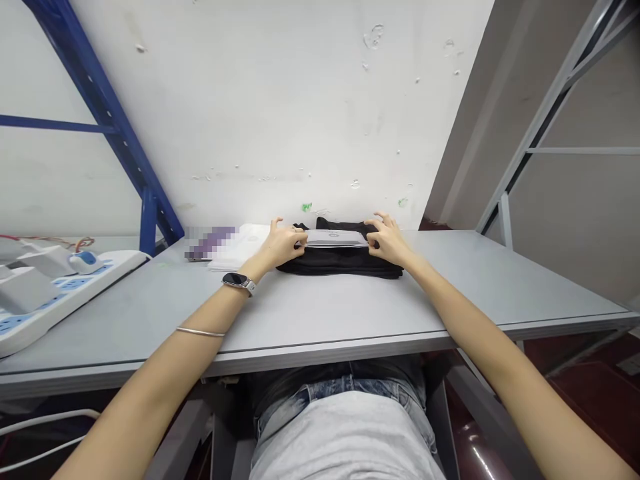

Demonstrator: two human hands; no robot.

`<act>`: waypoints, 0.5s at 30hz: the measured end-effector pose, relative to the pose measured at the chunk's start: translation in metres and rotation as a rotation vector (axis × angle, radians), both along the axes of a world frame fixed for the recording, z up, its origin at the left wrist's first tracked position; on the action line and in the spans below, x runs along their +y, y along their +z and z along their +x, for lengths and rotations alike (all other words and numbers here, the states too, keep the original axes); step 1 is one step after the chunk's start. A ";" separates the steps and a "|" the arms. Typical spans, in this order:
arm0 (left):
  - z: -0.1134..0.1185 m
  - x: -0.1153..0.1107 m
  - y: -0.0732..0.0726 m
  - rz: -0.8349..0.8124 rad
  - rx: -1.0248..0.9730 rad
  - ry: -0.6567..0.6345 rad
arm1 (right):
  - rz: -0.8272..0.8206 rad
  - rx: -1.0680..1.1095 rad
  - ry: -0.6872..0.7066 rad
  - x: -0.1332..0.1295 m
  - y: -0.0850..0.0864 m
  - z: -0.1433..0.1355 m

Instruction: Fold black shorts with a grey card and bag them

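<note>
A folded black cloth garment (pixel 340 262) lies on the grey table near the wall. Across it is a flat whitish strip or folded sheet (pixel 336 238) with a small round mark at its middle; its exact kind I cannot tell. My left hand (pixel 284 245), below a wristwatch, pinches the strip's left end between thumb and fingers. At the opposite end my right hand (pixel 389 241) pinches it too, with the other fingers raised. Both hands are over the black cloth. Just left of it lies a stack of thin white sheets or bags (pixel 240 245), partly behind my left hand.
A blurred purple item (pixel 213 243) lies beside the white stack. On the left, a white power strip (pixel 75 293) holds several plugs and cables. A blue metal frame (pixel 107 113) rises at the left, a grey one (pixel 545 113) at the right. The table's front edge (pixel 340 353) runs before my body.
</note>
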State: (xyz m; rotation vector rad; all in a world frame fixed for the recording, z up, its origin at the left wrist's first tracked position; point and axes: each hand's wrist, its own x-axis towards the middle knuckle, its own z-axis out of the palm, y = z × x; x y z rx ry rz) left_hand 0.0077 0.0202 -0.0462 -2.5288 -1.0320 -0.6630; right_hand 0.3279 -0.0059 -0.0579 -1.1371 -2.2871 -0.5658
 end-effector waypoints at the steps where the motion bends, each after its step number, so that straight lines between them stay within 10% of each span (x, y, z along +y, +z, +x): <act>1: 0.000 0.001 0.000 -0.002 0.007 0.000 | -0.001 -0.007 -0.002 0.000 0.000 0.001; 15: -0.008 0.018 -0.008 -0.141 -0.050 -0.109 | -0.062 0.028 0.049 0.005 -0.004 0.003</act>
